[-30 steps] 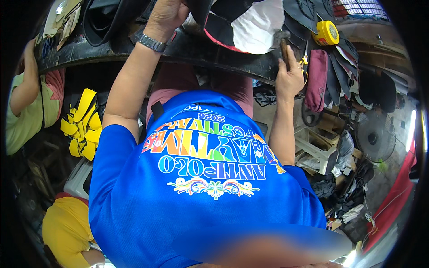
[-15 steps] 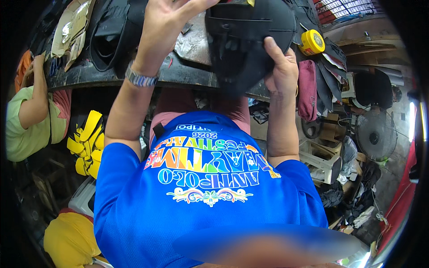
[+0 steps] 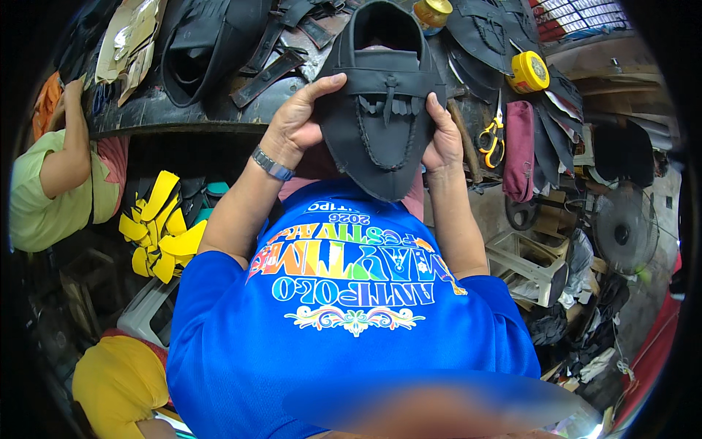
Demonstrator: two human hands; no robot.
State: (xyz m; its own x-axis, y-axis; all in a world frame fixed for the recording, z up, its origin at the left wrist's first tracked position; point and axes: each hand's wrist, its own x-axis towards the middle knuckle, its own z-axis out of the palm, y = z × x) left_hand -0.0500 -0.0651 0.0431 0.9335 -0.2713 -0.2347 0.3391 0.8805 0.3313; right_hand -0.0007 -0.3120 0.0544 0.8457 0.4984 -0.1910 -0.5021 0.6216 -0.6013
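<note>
A black leather loafer upper (image 3: pixel 382 150), with a braided seam and a fringed strap, is held up in front of my chest with its toe toward me. My left hand (image 3: pixel 298 121) grips its left edge, thumb on top near the strap. On the opposite edge, my right hand (image 3: pixel 443 139) pinches it with the thumb on the outer face. The fingers underneath are hidden by the leather. Behind it on the dark workbench (image 3: pixel 183 124) lie several black strap pieces (image 3: pixel 269 73). Another black upper (image 3: pixel 208 55) rests to their left.
Right of the upper are yellow-handled scissors (image 3: pixel 494 137), a wooden handle (image 3: pixel 466 139), a maroon pouch (image 3: pixel 519 150), a yellow tub (image 3: pixel 529 71), a jar (image 3: pixel 432 14) and more black uppers (image 3: pixel 479 29). Yellow cut pieces (image 3: pixel 159 223) sit below left. A person in light green (image 3: pixel 62 190) is at far left.
The upper has turned to show its braided front and come more to the middle. My left hand has moved down and right onto its edge. The scissors now show beside it.
</note>
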